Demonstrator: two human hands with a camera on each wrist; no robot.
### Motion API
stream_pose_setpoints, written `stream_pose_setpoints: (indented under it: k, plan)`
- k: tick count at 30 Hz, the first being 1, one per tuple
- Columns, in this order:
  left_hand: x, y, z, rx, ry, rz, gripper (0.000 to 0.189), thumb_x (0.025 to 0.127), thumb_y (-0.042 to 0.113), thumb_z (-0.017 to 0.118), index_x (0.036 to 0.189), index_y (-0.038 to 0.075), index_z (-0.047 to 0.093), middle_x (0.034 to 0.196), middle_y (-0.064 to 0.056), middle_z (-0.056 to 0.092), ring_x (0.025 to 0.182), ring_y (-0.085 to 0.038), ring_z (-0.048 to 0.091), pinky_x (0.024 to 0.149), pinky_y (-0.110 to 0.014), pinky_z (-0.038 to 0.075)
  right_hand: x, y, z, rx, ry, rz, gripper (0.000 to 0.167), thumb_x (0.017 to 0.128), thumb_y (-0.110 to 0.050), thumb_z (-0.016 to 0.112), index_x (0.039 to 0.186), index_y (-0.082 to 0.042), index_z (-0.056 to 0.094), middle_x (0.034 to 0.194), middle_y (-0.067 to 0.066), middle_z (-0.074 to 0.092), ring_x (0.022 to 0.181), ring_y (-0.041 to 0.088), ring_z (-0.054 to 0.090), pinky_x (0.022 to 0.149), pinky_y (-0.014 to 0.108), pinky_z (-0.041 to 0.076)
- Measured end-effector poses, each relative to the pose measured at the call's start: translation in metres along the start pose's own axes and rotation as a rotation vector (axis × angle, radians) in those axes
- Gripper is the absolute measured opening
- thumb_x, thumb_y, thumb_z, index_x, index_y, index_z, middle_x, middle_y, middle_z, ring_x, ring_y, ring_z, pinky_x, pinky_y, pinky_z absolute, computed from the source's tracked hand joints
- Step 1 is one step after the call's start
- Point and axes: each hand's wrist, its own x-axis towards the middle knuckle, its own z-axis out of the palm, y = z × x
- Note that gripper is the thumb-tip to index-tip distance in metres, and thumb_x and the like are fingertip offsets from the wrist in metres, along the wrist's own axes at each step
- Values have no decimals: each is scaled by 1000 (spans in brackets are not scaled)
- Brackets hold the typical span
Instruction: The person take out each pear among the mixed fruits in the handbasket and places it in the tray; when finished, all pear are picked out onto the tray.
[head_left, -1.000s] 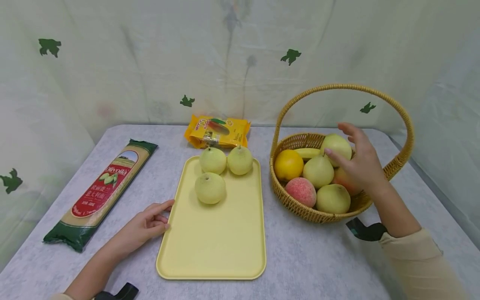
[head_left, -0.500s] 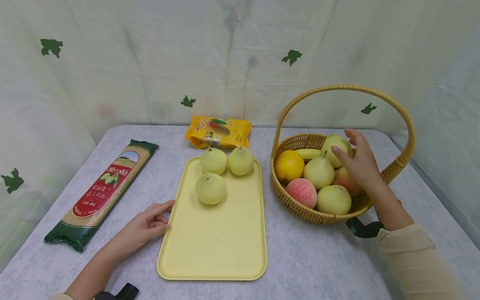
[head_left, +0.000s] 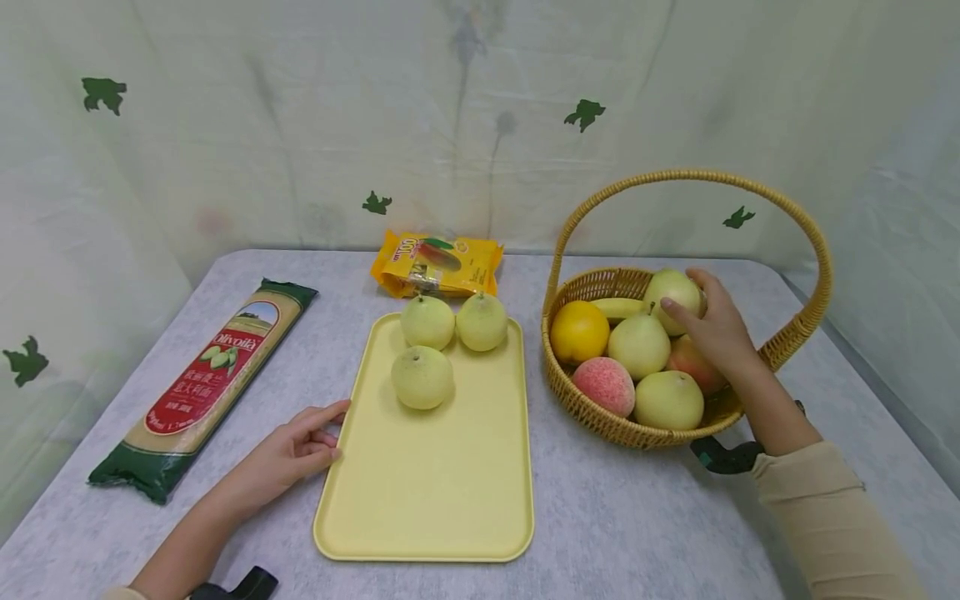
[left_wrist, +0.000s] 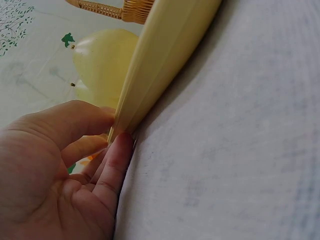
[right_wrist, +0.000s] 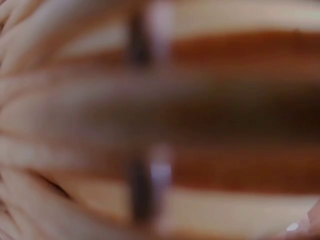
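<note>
My left hand [head_left: 288,458] holds the left edge of a yellow rectangular tray [head_left: 427,517]. In the left wrist view the thumb lies at the tray's rim [left_wrist: 150,65] and a finger reaches under it. On the tray's far half sit three round pale-green pears, the nearest pear [head_left: 422,379] in front of the other two. My right hand [head_left: 716,329] reaches into a wicker basket [head_left: 592,425] and grips the pear [head_left: 671,292] at its back, thumb in front, fingers curved behind its right side. The right wrist view is blurred and too close to show the grip.
Around that pear lie an orange [head_left: 579,332], a banana [head_left: 618,309], a pink peach [head_left: 604,386], a reddish fruit [head_left: 693,362] and two more pears. The basket's tall handle [head_left: 693,176] arches over them. A spaghetti pack [head_left: 202,383] lies left; a yellow mango-picture packet [head_left: 438,262] stands behind the tray.
My right hand has lowered from above the back pear in the basket, and its fingers have closed in round it. The left hand and the tray have stayed put.
</note>
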Motion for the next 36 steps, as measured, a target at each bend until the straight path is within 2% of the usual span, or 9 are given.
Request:
stream_pose_setpoints:
  k: [4, 8, 14, 20, 22, 27, 30, 33, 36]
  plan:
    - [0, 0, 0, -2, 0, 1, 62, 85, 10, 61, 140, 5, 31, 126, -19, 34, 92, -17, 50, 73, -23, 47, 0, -1, 0, -22, -33, 50, 80, 86, -51, 48, 144, -11, 10, 135, 26, 28, 110, 41, 37, 83, 55, 33]
    - [0, -1, 0, -5, -1, -1, 63, 85, 11, 61, 140, 5, 31, 127, -19, 34, 92, -17, 49, 73, -23, 46, -1, -1, 0, -38, -22, 65, 84, 83, -54, 51, 144, -13, 11, 132, 27, 32, 106, 39, 41, 79, 53, 37]
    - [-1, -1, 0, -13, -7, -2, 63, 86, 11, 61, 140, 4, 30, 128, -19, 33, 93, -18, 49, 73, -23, 46, -6, -4, 1, -13, 81, 29, 80, 82, -48, 57, 141, -10, 20, 132, 23, 33, 105, 37, 42, 75, 48, 39]
    - [0, -2, 0, -3, -1, 2, 62, 86, 12, 61, 140, 5, 31, 127, -19, 34, 93, -18, 49, 73, -23, 46, -12, -13, -4, 73, 183, 10, 76, 78, -43, 66, 137, -13, 28, 132, 17, 35, 114, 34, 38, 79, 47, 39]
    - [0, -2, 0, -6, -4, -1, 63, 86, 12, 61, 140, 5, 31, 128, -19, 34, 93, -18, 49, 73, -23, 46, -15, -18, -7, 96, 203, -16, 75, 77, -38, 68, 137, -13, 30, 131, 15, 34, 115, 34, 37, 80, 46, 38]
    - [0, -2, -1, -9, -10, -6, 63, 86, 13, 61, 140, 6, 30, 129, -19, 33, 93, -19, 49, 72, -24, 46, -26, -36, -13, 99, 234, -62, 69, 79, -30, 68, 138, -21, 33, 133, 6, 33, 114, 26, 37, 77, 29, 39]
    - [0, -2, -1, -3, -9, -2, 63, 86, 12, 61, 140, 6, 31, 128, -19, 34, 92, -18, 49, 72, -24, 46, -36, -51, -13, 136, 230, -145, 69, 78, -20, 70, 138, -20, 35, 131, 6, 34, 110, 23, 38, 76, 19, 40]
    - [1, -2, -1, 1, -8, 1, 62, 86, 12, 61, 140, 5, 31, 128, -19, 34, 92, -18, 49, 72, -23, 46, -47, -68, -5, 221, 188, -256, 69, 77, -8, 69, 137, -15, 37, 128, 6, 33, 105, 20, 41, 76, 15, 42]
    - [1, -2, -1, 5, -5, 1, 62, 85, 11, 61, 140, 5, 31, 128, -19, 34, 92, -18, 49, 72, -23, 46, -56, -84, 8, 314, 117, -355, 69, 74, 3, 69, 134, -11, 38, 126, 6, 34, 102, 18, 44, 76, 16, 43]
